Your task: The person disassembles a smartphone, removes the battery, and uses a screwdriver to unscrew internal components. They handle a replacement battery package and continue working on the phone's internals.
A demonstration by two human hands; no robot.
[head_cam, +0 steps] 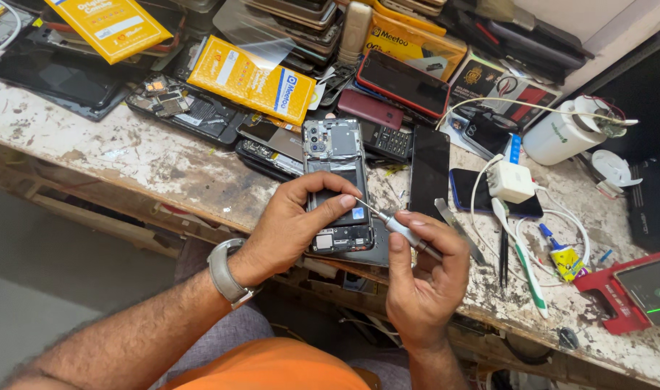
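Head cam looking straight down here. The right hand [424,278] has its fingers [417,224] pinched around a small screwdriver [402,231], thumb on one side and the rest curled behind the handle, so the tip angles up-left into the lower half of the opened phone [339,189]. Looks like a pen-style grip, probably for fine control on something tiny.

The left hand [297,224] is wrapped around the phone from the left, thumb [337,211] pressed across the exposed insides right by the driver tip and fingers over the top. My guess is that's to pin it flat so it doesn't skate around. The phone sits back-off at the near edge of the bench [128,162], close to the body, which keeps both wrists low. There's a watch [225,274] on the left wrist.

Further out it's clutter: a black screen panel [429,170] just right of the phone, tweezers [503,263] and a white charger [512,180] past that, yellow boxes [252,79] and a keypad phone [386,139] behind, and a red stand [619,296] at far right.
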